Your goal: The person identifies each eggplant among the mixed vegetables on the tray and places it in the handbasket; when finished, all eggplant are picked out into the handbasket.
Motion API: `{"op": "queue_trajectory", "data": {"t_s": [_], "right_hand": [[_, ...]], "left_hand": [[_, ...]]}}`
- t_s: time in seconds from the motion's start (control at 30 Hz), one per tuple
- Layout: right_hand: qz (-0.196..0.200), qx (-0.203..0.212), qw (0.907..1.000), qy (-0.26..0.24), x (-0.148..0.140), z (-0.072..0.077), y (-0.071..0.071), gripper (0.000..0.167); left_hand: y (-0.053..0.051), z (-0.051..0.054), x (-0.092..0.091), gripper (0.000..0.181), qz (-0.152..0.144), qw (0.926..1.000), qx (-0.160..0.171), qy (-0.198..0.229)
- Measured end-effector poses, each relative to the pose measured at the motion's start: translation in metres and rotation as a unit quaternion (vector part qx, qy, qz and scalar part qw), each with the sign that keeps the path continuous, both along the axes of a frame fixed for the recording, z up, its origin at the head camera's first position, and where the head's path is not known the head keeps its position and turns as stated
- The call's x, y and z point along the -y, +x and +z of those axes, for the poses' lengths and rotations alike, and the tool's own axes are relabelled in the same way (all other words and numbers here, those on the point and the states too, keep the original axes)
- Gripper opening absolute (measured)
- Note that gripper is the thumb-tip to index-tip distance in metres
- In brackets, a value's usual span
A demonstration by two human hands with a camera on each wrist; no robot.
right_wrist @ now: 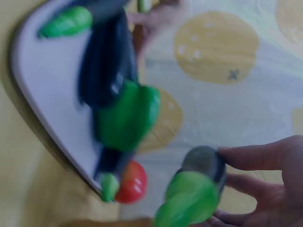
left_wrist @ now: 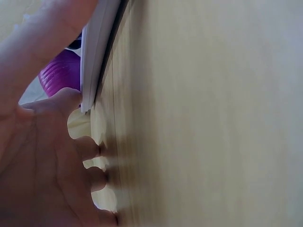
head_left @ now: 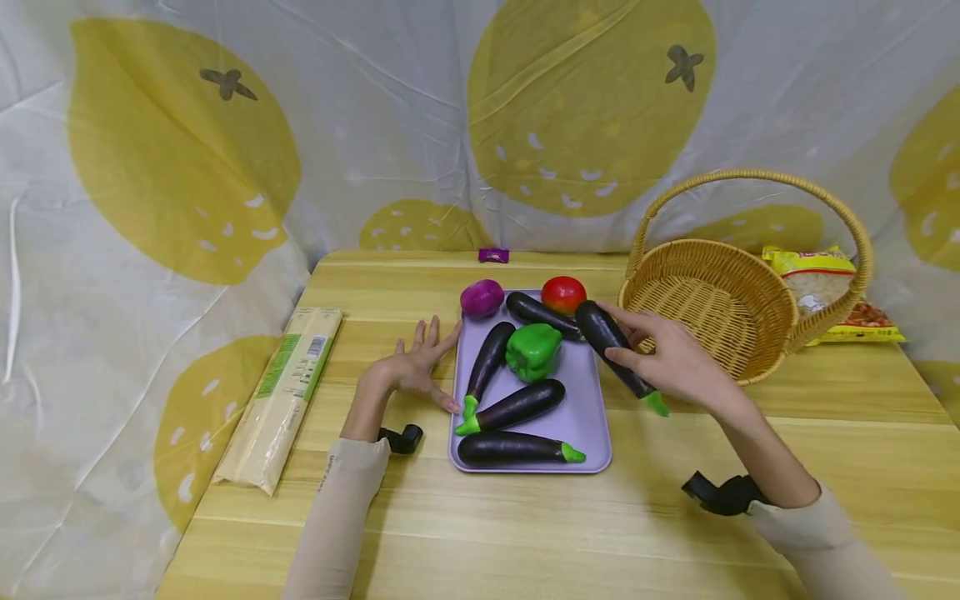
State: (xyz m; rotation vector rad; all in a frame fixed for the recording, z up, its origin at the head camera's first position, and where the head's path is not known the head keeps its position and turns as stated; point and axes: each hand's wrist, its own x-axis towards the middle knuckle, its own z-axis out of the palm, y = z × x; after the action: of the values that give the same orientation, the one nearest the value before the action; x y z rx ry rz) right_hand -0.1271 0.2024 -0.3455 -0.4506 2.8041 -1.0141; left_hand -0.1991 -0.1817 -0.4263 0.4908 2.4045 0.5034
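My right hand (head_left: pixel 671 354) pinches an eggplant (head_left: pixel 609 340) between thumb and fingers, over the right edge of a lilac tray (head_left: pixel 588 408). In the right wrist view that eggplant's green stem end (right_wrist: pixel 189 196) faces the camera. My left hand (head_left: pixel 408 371) spreads its fingers at the tray's left edge; in the left wrist view thumb and forefinger touch the rim (left_wrist: pixel 92 56) and the other fingertips rest on the table. Several more eggplants (head_left: pixel 517 448) lie on the tray around a green bell pepper (head_left: pixel 533 352). A red tomato-like item (head_left: pixel 563 295) and a purple onion (head_left: pixel 482 297) sit at its far end.
A wicker basket (head_left: pixel 708 300) with a tall handle stands right of the tray. Behind it lies a yellow food bag (head_left: pixel 825 292). A long noodle-like packet (head_left: pixel 285 400) lies at the left. A small purple wrapped sweet (head_left: pixel 492 255) is near the table's back edge.
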Motion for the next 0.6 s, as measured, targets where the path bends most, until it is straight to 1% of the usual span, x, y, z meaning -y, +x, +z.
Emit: {"op": "queue_trajectory", "data": {"t_s": [0.17,0.23,0.3,0.43,0.5,0.6], "right_hand": [[0.000,0.027,0.9996,0.004,-0.034,0.028,-0.022,0.066],[-0.002,0.034,0.9994,-0.001,-0.048,0.036,-0.032,0.065],[-0.008,0.041,0.9991,0.009,-0.062,0.041,-0.042,0.065],[-0.014,0.054,0.9979,0.032,-0.085,0.044,-0.058,0.064],[-0.015,0.064,0.9972,0.036,-0.093,0.042,-0.066,0.064],[-0.021,0.090,0.9950,0.037,-0.105,0.036,-0.076,0.064]], "left_hand": [[0.001,0.001,0.000,0.140,0.000,1.0000,0.000,0.003],[0.001,0.001,0.001,0.139,0.000,1.0000,-0.001,0.006],[0.001,0.000,0.001,0.140,0.000,1.0000,-0.002,0.007],[0.001,-0.001,0.001,0.140,-0.001,1.0000,-0.004,0.006],[0.000,-0.001,0.001,0.140,-0.001,1.0000,-0.005,0.006],[-0.001,-0.001,0.001,0.140,-0.003,1.0000,-0.006,0.007]]}}
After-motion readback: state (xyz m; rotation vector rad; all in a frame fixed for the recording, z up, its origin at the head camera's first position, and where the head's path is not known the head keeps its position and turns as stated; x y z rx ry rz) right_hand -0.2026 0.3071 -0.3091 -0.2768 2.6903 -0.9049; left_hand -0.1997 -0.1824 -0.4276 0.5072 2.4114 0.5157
